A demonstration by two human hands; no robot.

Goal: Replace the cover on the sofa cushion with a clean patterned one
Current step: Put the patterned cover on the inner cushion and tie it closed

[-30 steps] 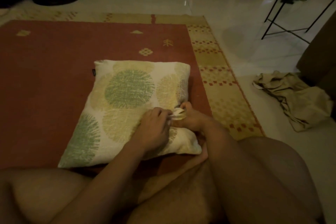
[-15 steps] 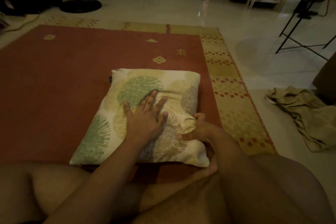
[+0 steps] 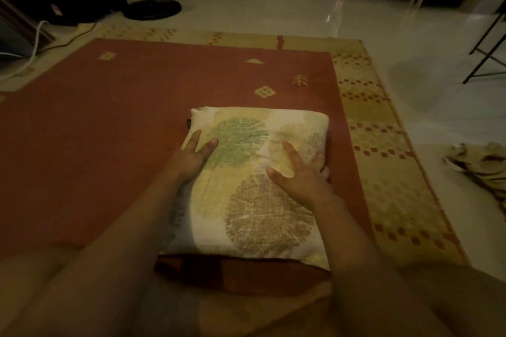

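Lying flat on the rust-red woven rug (image 3: pixel 115 150), the square cushion in its cream cover printed with green and brown discs (image 3: pixel 254 186) appears fully dressed. The left hand (image 3: pixel 191 157) and right hand (image 3: pixel 301 175) rest on it with grip spread, fingers splayed, palms down, probably smoothing or plumping the filling. A crumpled beige cloth (image 3: pixel 482 161), likely the old cover, lies well apart on the pale floor.

dim warm light, glare on floor tiles (image 3: pixel 336 12), soft blur, bowed edges
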